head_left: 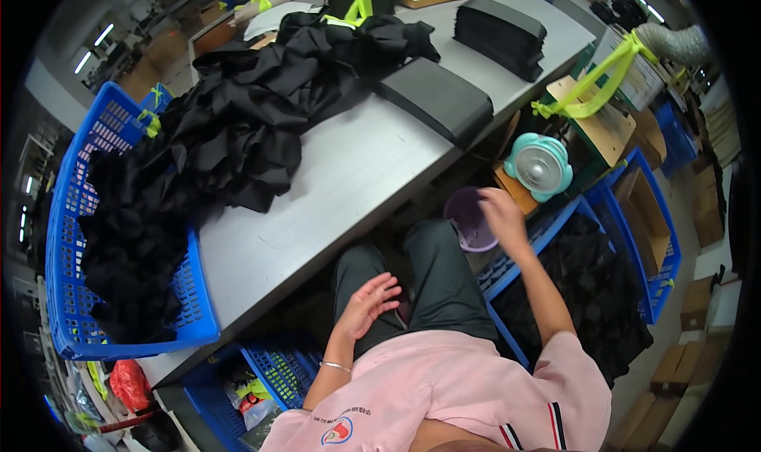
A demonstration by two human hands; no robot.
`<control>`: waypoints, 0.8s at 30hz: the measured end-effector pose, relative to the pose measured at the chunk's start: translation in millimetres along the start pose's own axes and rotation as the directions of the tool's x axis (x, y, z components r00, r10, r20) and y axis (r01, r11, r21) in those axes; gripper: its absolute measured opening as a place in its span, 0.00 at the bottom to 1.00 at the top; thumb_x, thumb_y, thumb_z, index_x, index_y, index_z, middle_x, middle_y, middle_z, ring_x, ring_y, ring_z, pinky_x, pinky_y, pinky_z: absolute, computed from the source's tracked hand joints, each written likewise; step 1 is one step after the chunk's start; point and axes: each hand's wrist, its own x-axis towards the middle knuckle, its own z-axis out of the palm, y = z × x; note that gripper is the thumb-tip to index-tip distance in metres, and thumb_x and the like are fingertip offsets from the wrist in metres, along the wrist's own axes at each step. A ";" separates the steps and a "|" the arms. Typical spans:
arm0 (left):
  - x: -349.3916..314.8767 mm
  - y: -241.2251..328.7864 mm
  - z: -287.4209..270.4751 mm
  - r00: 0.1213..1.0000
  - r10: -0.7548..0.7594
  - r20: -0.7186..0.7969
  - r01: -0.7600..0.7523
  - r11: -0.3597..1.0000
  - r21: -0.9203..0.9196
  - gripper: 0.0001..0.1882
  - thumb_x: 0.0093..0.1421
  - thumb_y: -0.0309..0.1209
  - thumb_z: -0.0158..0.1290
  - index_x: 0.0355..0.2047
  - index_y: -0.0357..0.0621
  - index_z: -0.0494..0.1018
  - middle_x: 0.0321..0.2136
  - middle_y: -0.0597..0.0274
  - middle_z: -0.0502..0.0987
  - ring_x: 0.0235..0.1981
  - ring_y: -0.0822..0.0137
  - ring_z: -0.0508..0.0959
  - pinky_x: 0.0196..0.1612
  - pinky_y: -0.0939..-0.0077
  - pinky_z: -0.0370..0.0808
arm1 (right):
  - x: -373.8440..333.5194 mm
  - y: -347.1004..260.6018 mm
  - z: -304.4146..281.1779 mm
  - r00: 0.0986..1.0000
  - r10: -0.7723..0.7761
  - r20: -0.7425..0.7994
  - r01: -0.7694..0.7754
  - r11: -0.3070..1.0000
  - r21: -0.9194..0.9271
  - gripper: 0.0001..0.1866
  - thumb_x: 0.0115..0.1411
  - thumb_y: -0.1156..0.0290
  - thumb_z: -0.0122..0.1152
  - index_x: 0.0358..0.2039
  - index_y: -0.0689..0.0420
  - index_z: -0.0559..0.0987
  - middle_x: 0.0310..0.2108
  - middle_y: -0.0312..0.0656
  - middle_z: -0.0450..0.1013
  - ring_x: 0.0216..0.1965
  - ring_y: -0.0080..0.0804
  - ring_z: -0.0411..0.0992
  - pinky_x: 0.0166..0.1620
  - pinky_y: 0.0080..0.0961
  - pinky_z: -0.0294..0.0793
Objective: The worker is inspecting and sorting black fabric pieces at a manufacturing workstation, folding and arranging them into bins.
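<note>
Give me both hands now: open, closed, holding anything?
Left hand: open, fingers spread, empty, above the lap.
Right hand: open, holding nothing, at the rim of the purple bucket.

Cardboard boxes at 4 o'clock: brown cartons [688, 337] stacked on the floor by the picture's rim.
Open box at 3 o'clock: brown cardboard box [644, 214] standing inside a blue crate [664, 286].
Tied bundle at 2 o'clock: flat brown cardboard sheets [604, 119] bound with yellow-green tape.
Boxes at 11 o'clock: brown cartons [158, 56], blurred, beyond the counter [349, 167].
Labels, signs, screens: none clearly visible.
</note>
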 end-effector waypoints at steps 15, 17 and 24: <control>-6.0 16.5 -20.8 0.966 -0.097 0.239 0.146 0.969 -0.200 0.35 0.68 0.35 0.53 0.70 0.39 0.53 0.67 0.48 0.60 0.65 0.51 0.66 0.63 0.49 0.68 | 248.3 -108.7 247.9 0.996 -0.018 0.087 0.005 0.989 0.146 0.33 0.61 0.67 0.62 0.63 0.69 0.65 0.70 0.56 0.52 0.70 0.51 0.54 0.64 0.34 0.62; -11.6 14.1 -21.6 0.968 -0.059 0.242 0.112 0.971 -0.212 0.35 0.67 0.36 0.53 0.69 0.38 0.53 0.67 0.47 0.60 0.65 0.51 0.66 0.63 0.49 0.68 | 213.6 -142.8 217.9 0.989 -0.133 0.059 0.102 0.926 0.364 0.29 0.62 0.70 0.60 0.62 0.67 0.66 0.69 0.51 0.56 0.67 0.48 0.60 0.61 0.32 0.65; -6.2 27.3 -5.6 0.993 0.119 0.023 -0.119 0.993 -0.007 0.30 0.66 0.36 0.56 0.64 0.38 0.63 0.59 0.55 0.71 0.57 0.60 0.74 0.58 0.65 0.73 | 59.2 -148.0 143.3 0.936 0.160 0.313 -0.346 0.264 0.900 0.23 0.65 0.76 0.56 0.61 0.62 0.72 0.52 0.37 0.70 0.49 0.24 0.71 0.58 0.25 0.68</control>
